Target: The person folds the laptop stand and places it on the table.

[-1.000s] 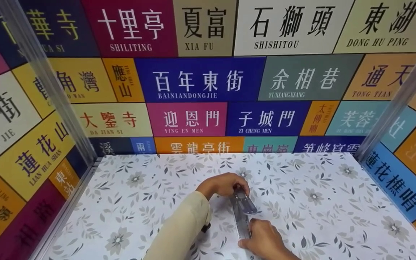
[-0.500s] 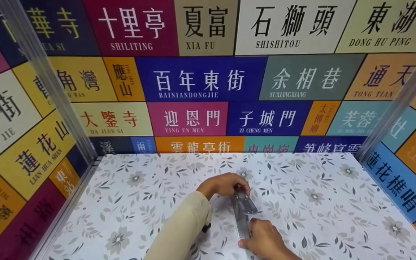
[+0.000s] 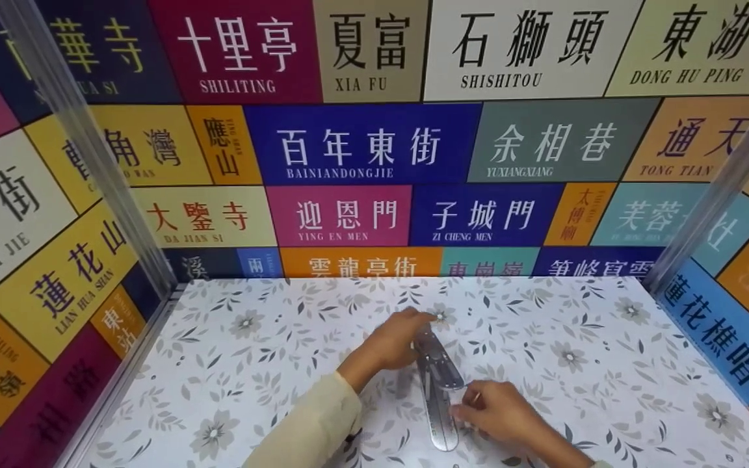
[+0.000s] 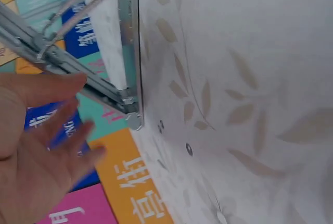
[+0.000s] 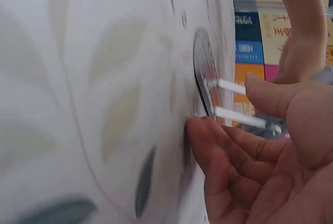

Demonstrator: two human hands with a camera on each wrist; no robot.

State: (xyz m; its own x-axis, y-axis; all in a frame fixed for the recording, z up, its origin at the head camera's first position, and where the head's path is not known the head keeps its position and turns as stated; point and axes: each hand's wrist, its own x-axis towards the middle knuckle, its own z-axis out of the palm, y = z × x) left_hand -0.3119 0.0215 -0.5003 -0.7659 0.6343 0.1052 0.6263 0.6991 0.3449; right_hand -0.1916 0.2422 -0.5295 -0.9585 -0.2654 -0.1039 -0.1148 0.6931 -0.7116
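A grey metal folding stand [image 3: 439,422] lies on the patterned table: a flat rounded base with a hinged upper arm [image 3: 441,367] tilted up from it. Two thin struts [image 5: 239,117] join base and arm. My left hand [image 3: 394,341] is at the arm's far end; in the left wrist view its thumb overlaps the metal bar [image 4: 83,75] while the other fingers are spread and blurred. My right hand [image 3: 495,409] is beside the base's right edge, fingers loosely bent. In the right wrist view its thumb stands apart from the fingers, close to the struts.
The table [image 3: 251,403] has a white cover printed with grey leaves and flowers. Behind it rises a wall [image 3: 361,143] of coloured name panels. Clear upright posts [image 3: 88,143] stand at the corners.
My left hand has loosened its hold on the stand's far end and shifted slightly left. My right hand has let go of the base and drawn right, exposing the rounded end.
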